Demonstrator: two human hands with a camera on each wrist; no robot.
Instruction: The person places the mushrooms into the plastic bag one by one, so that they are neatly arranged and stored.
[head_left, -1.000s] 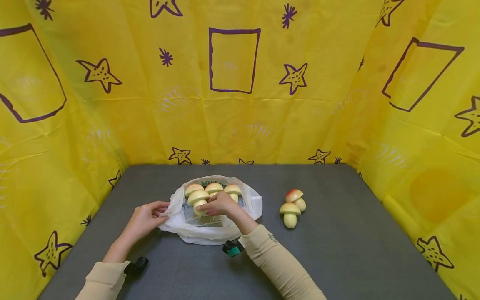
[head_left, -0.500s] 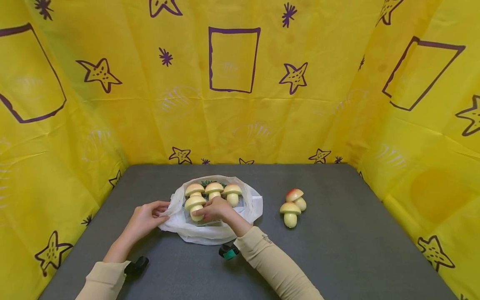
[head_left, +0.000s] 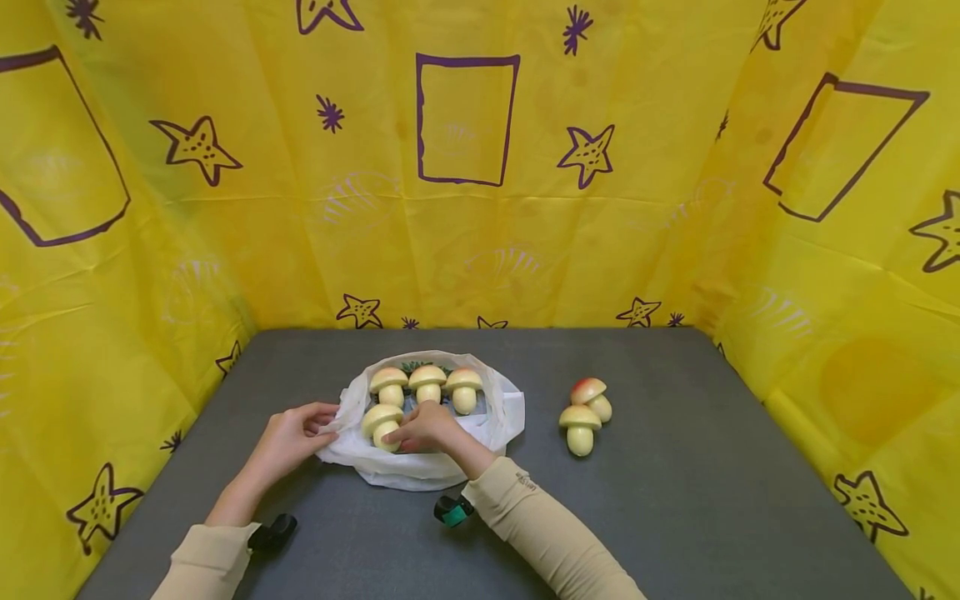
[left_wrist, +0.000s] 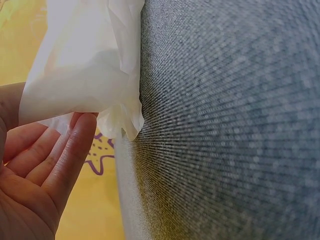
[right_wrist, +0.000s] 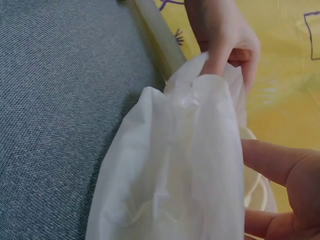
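A white plastic bag [head_left: 408, 471] sits wide open on the table, its rim rolled outward. My left hand [head_left: 294, 435] pinches the bag's left rim between thumb and fingers, close up in the left wrist view. Inside the bag, my right hand [head_left: 433, 427] grips the stem of a toy mushroom [head_left: 381, 417] near the front left. Behind it a row of similar mushrooms [head_left: 427, 379] lies in the bag, caps away from me. In the right wrist view the bag's side [right_wrist: 170, 175] hides much of the held mushroom [right_wrist: 257, 192].
Two more mushrooms [head_left: 580, 429] lie touching on the grey table [head_left: 697, 483], right of the bag. Something green and leafy [head_left: 411, 365] shows at the bag's back edge. Yellow patterned cloth [head_left: 465, 250] surrounds the table at the back and sides.
My right hand has moved the gripped mushroom toward me and slightly left, lower in the bag, uncovering more of the row behind. My left hand has stayed on the rim.
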